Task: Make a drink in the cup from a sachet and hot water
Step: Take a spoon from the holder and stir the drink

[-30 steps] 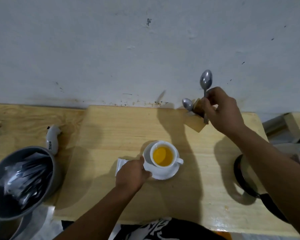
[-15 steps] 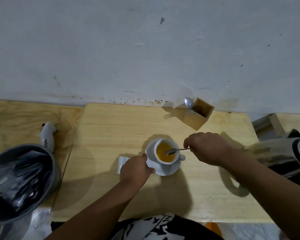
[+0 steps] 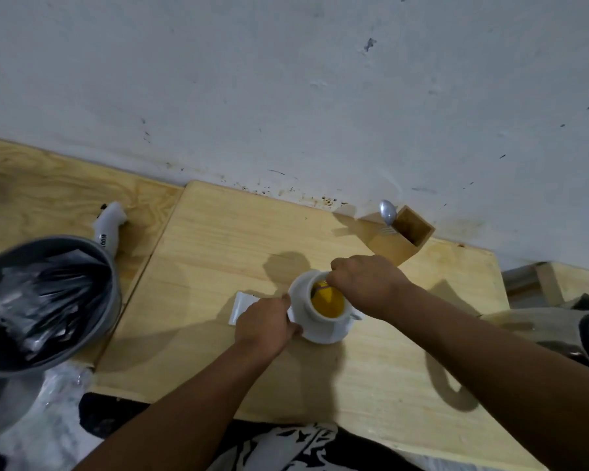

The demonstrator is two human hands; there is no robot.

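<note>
A white cup (image 3: pixel 322 316) holding yellow-orange liquid (image 3: pixel 330 299) stands on a white saucer (image 3: pixel 334 336) in the middle of the wooden table (image 3: pixel 218 246). My right hand (image 3: pixel 368 280) hovers over the cup's far rim, shut on a spoon (image 3: pixel 320 287) whose bowl dips into the liquid. My left hand (image 3: pixel 266 326) grips the saucer's left edge. A white sachet (image 3: pixel 244 305) lies flat just left of the saucer, partly under my left hand.
A wooden holder (image 3: pixel 405 237) with another spoon (image 3: pixel 387 212) stands against the wall at the back right. A grey bin (image 3: pixel 45 300) lined with a black bag sits at the left. A white bottle (image 3: pixel 109 224) lies behind it. A kettle (image 3: pixel 572 329) is at the right edge.
My right hand brought the spoon down from the holder into the cup and now sits closer over the rim. My left hand has stayed on the saucer.
</note>
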